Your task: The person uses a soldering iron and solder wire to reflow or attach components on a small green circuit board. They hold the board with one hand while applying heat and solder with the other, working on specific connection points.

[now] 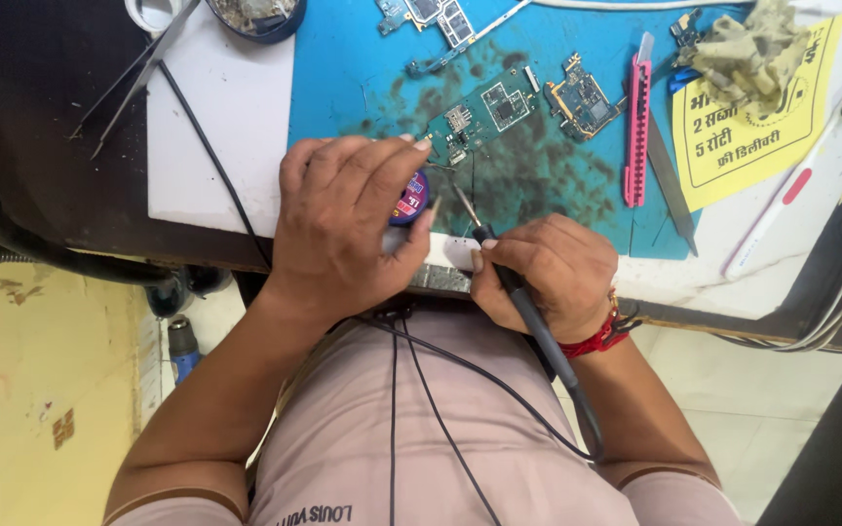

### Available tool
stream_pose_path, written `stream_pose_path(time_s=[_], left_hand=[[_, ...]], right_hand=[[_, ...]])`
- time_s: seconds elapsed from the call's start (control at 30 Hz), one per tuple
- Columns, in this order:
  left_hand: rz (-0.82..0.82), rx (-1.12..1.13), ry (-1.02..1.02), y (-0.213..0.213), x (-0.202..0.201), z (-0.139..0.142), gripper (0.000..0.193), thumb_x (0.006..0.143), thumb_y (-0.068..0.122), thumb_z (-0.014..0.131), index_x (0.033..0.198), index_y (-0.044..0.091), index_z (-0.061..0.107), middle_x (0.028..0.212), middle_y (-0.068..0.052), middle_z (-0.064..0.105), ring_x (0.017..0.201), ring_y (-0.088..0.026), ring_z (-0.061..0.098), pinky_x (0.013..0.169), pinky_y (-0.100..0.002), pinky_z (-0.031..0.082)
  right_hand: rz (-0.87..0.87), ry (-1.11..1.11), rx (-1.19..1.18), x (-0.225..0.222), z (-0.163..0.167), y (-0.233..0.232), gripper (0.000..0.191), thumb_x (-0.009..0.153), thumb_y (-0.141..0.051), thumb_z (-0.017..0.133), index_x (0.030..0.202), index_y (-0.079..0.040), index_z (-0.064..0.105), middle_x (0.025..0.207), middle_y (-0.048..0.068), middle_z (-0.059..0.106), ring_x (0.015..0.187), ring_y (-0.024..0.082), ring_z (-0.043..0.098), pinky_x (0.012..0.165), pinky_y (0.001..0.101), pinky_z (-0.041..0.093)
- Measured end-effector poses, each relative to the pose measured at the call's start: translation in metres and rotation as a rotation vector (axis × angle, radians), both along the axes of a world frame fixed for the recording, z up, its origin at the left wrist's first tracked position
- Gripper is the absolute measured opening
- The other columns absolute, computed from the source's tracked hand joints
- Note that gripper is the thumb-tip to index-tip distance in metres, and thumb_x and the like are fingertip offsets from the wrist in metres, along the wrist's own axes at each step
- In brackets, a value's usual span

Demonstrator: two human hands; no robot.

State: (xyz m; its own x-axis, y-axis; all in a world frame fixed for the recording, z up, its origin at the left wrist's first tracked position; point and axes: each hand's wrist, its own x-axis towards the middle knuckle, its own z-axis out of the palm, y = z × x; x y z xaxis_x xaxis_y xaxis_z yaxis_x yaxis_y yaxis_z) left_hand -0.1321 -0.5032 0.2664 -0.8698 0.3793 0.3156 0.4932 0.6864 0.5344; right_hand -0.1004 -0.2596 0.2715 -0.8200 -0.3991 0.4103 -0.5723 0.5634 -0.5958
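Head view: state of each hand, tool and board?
Left hand: fingertips pressing on green board.
Right hand: gripping soldering iron.
Soldering iron: held, tip at green board's edge.
Green board: flat on blue mat, pinned.
Pink cutter: lying on mat, untouched.
Tweezers: lying at left, untouched.

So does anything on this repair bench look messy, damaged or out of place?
Yes: the blue mat is blotched with dark stains around the green circuit board, and a crumpled cloth lies on the yellow leaflet. Nothing looks broken.
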Motion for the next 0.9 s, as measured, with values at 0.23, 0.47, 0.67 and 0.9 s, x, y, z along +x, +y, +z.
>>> stream_pose_path(time_s=[0.23, 0.47, 0.67, 0.9], left_hand=[[0.073, -0.05, -0.014, -0.045, -0.015, 0.03, 0.049, 0.103, 0.027, 0.074, 0.144, 0.006, 0.056, 0.138, -0.01, 0.063, 0.124, -0.027, 0.058, 0.111, -0.046, 0.039], [0.157, -0.083, 0.036, -0.061, -0.023, 0.052, 0.05, 0.103, 0.025, 0.073, 0.146, 0.007, 0.056, 0.147, -0.011, 0.061, 0.132, -0.029, 0.056, 0.118, -0.047, 0.035], [0.089, -0.09, 0.053, -0.039, -0.015, 0.047, 0.042, 0.105, 0.029, 0.073, 0.139, 0.009, 0.059, 0.14, -0.009, 0.062, 0.135, -0.027, 0.054, 0.127, -0.06, 0.014], [-0.027, -0.083, 0.072, -0.018, -0.025, 0.048, 0.041, 0.102, 0.019, 0.07, 0.139, 0.005, 0.06, 0.128, -0.005, 0.07, 0.125, -0.023, 0.06, 0.127, -0.066, 0.003]], right_hand=[[-0.061, 0.004, -0.056, -0.024, 0.055, -0.03, 0.023, 0.078, 0.0, 0.081, 0.09, -0.005, 0.062, 0.074, 0.008, 0.063, 0.064, 0.024, 0.065, 0.058, 0.0346, 0.048], [-0.224, 0.008, -0.092, -0.018, 0.067, -0.047, 0.019, 0.079, 0.002, 0.079, 0.088, -0.003, 0.064, 0.071, 0.009, 0.063, 0.056, 0.021, 0.059, 0.055, 0.0327, 0.044], [-0.293, 0.028, -0.122, -0.013, 0.064, -0.046, 0.016, 0.084, 0.0, 0.078, 0.091, -0.002, 0.064, 0.079, 0.012, 0.067, 0.063, 0.022, 0.063, 0.055, 0.0294, 0.046], [-0.427, -0.034, -0.203, -0.002, 0.056, -0.041, 0.014, 0.092, 0.0, 0.076, 0.096, 0.0, 0.063, 0.08, 0.01, 0.068, 0.06, 0.015, 0.064, 0.056, 0.025, 0.045]])
